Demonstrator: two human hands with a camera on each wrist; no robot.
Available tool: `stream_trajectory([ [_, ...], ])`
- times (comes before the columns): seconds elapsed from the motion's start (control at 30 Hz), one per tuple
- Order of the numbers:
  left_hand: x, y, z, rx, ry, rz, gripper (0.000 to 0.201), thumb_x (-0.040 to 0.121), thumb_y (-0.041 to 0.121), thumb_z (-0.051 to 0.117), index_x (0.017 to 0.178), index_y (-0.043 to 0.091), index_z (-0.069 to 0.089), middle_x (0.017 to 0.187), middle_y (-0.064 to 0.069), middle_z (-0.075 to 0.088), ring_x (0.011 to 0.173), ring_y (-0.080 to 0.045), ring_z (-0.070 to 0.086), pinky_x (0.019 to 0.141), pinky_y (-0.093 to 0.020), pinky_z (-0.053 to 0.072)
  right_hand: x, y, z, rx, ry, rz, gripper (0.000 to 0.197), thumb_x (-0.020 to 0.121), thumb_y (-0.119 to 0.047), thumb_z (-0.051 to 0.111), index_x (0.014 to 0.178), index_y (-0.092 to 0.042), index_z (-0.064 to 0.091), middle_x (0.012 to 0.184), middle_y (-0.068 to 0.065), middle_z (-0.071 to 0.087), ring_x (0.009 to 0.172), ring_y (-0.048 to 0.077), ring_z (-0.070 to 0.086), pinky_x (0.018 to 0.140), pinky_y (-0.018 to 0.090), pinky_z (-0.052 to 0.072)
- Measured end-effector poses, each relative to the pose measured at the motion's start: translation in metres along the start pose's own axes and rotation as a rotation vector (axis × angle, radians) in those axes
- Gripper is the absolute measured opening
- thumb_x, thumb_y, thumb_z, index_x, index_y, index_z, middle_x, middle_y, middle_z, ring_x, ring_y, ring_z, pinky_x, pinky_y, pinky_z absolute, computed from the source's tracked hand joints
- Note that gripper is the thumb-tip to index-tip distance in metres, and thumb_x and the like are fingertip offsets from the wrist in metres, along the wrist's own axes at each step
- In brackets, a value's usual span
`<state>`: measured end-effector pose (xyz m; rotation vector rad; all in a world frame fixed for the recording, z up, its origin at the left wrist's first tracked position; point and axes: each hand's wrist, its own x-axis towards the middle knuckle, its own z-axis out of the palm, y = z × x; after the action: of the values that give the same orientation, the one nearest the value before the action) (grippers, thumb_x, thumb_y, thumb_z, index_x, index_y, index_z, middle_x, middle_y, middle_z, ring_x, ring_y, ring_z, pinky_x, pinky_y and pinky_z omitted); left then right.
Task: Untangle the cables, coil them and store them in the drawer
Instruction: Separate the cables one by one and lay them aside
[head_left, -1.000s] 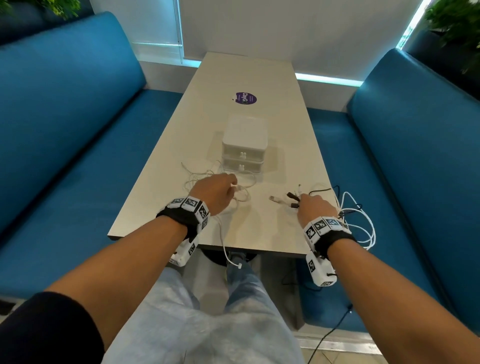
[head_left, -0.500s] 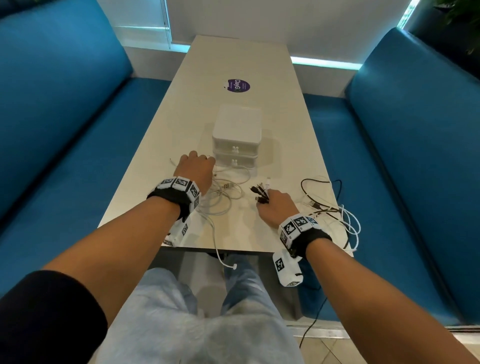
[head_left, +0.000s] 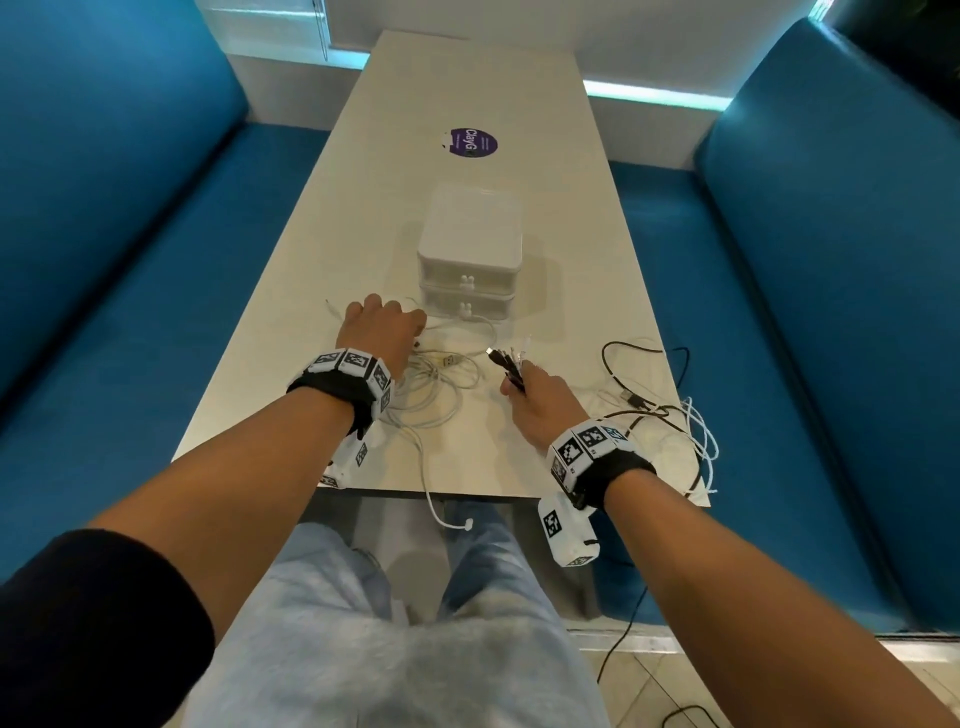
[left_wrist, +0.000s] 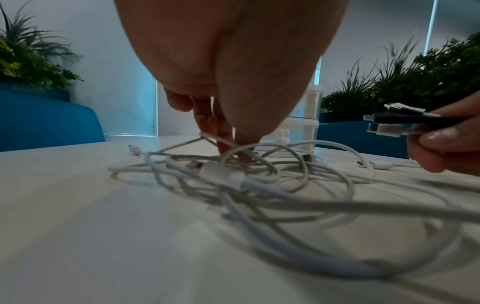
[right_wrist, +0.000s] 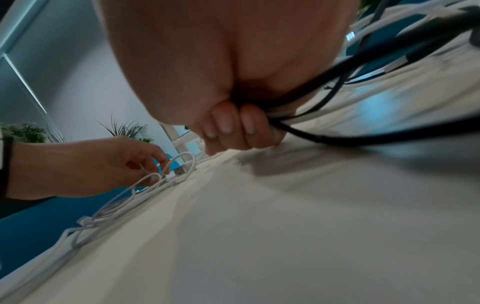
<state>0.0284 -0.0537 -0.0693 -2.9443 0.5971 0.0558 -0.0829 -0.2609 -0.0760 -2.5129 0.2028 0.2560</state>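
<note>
A tangle of white cables (head_left: 439, 387) lies on the table in front of a small white two-drawer unit (head_left: 470, 249), both drawers closed. My left hand (head_left: 384, 327) reaches down into the tangle and pinches a white cable loop (left_wrist: 228, 142) between thumb and fingers. My right hand (head_left: 522, 387) grips a bundle of black and white cable ends (head_left: 506, 361), plugs pointing forward (left_wrist: 394, 121). From my right hand (right_wrist: 244, 127) black cables (right_wrist: 363, 139) trail back to the loose black and white cables (head_left: 657, 413) at the table's right edge.
The table (head_left: 467, 93) is long and pale, with a purple sticker (head_left: 472, 141) beyond the drawers. Blue benches (head_left: 104, 234) flank both sides. One white cable end (head_left: 457, 525) hangs over the near edge above my knees. Another black cable (head_left: 623, 639) trails on the floor.
My right hand has gathered the cable ends off the table and carried them left. My left hand has shifted forward and left, toward the drawer unit, over the white tangle.
</note>
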Motion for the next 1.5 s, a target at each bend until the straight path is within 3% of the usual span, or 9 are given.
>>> stream_trajectory([
  [0.27, -0.015, -0.022, 0.013, 0.020, 0.083, -0.132, 0.021, 0.093, 0.015, 0.052, 0.113, 0.015, 0.056, 0.115, -0.007, 0.058, 0.110, -0.033, 0.050, 0.088, -0.042, 0.038, -0.009, -0.008, 0.004, -0.003, -0.112, -0.031, 0.023, 0.099, -0.029, 0.044, 0.104, -0.013, 0.059, 0.096, 0.010, 0.062, 0.087, 0.029, 0.059, 0.070, 0.034, 0.044],
  [0.43, -0.022, -0.020, 0.016, 0.002, 0.017, -0.245, 0.028, 0.092, 0.014, 0.053, 0.119, 0.007, 0.051, 0.115, -0.010, 0.060, 0.106, -0.032, 0.058, 0.089, -0.040, 0.042, -0.012, -0.020, 0.007, -0.013, -0.134, -0.046, 0.038, 0.087, -0.056, 0.058, 0.083, -0.019, 0.058, 0.080, 0.000, 0.063, 0.075, 0.019, 0.061, 0.060, 0.029, 0.041],
  [0.6, -0.025, -0.002, 0.018, -0.109, -0.028, -0.261, 0.030, 0.092, 0.007, 0.051, 0.120, 0.000, 0.043, 0.114, -0.016, 0.057, 0.097, -0.034, 0.064, 0.071, -0.037, 0.041, -0.020, -0.051, 0.018, -0.178, -0.250, -0.138, 0.061, 0.067, -0.075, 0.066, 0.073, -0.015, 0.059, 0.070, 0.001, 0.065, 0.064, 0.017, 0.061, 0.058, 0.030, 0.046],
  [0.7, -0.025, -0.004, 0.017, -0.188, -0.067, -0.267, 0.035, 0.092, 0.005, 0.053, 0.123, -0.002, 0.040, 0.117, -0.019, 0.055, 0.102, -0.038, 0.062, 0.073, -0.040, 0.044, -0.019, -0.057, 0.028, -0.269, -0.297, -0.159, 0.044, 0.075, -0.056, 0.069, 0.074, -0.015, 0.056, 0.070, 0.001, 0.061, 0.067, 0.021, 0.063, 0.051, 0.027, 0.043],
  [0.8, -0.027, -0.013, 0.018, -0.224, -0.080, -0.262, 0.033, 0.093, 0.002, 0.051, 0.123, -0.004, 0.040, 0.118, -0.022, 0.055, 0.103, -0.041, 0.061, 0.080, -0.046, 0.049, -0.008, -0.055, 0.024, -0.307, -0.216, -0.127, 0.021, 0.089, -0.034, 0.056, 0.088, -0.013, 0.056, 0.086, 0.009, 0.065, 0.080, 0.029, 0.063, 0.060, 0.029, 0.045],
  [0.9, -0.029, -0.018, 0.017, -0.242, -0.102, -0.267, 0.032, 0.093, 0.000, 0.048, 0.123, -0.005, 0.041, 0.121, -0.022, 0.053, 0.107, -0.041, 0.059, 0.084, -0.046, 0.048, 0.003, -0.046, 0.003, -0.290, -0.026, -0.033, 0.023, 0.095, -0.026, 0.049, 0.109, -0.009, 0.056, 0.107, 0.016, 0.063, 0.093, 0.034, 0.062, 0.071, 0.035, 0.048],
  [1.07, -0.029, -0.020, 0.011, -0.233, -0.131, -0.241, 0.033, 0.092, 0.001, 0.050, 0.123, -0.002, 0.040, 0.120, -0.019, 0.054, 0.105, -0.039, 0.060, 0.078, -0.043, 0.045, 0.009, -0.036, -0.016, -0.272, 0.084, 0.049, 0.028, 0.095, -0.022, 0.047, 0.119, -0.009, 0.047, 0.106, 0.017, 0.061, 0.095, 0.037, 0.061, 0.070, 0.036, 0.046],
  [1.33, -0.037, -0.023, -0.019, -0.381, 0.317, -0.259, 0.026, 0.107, 0.028, 0.033, 0.114, 0.003, 0.039, 0.085, -0.014, 0.064, 0.061, -0.032, 0.052, 0.055, -0.037, 0.033, 0.004, -0.038, -0.021, -0.237, 0.142, -0.010, 0.023, 0.097, -0.017, 0.041, 0.119, -0.015, 0.049, 0.095, 0.012, 0.062, 0.078, 0.031, 0.056, 0.065, 0.035, 0.045],
  [1.5, -0.042, -0.012, -0.050, -0.524, 0.405, -0.096, 0.020, 0.104, 0.035, 0.040, 0.106, 0.016, 0.046, 0.080, -0.004, 0.057, 0.072, -0.029, 0.052, 0.063, -0.039, 0.042, 0.003, -0.040, -0.025, -0.071, 0.139, 0.015, 0.024, 0.094, -0.017, 0.042, 0.111, -0.023, 0.058, 0.107, 0.002, 0.068, 0.087, 0.029, 0.065, 0.076, 0.039, 0.055],
])
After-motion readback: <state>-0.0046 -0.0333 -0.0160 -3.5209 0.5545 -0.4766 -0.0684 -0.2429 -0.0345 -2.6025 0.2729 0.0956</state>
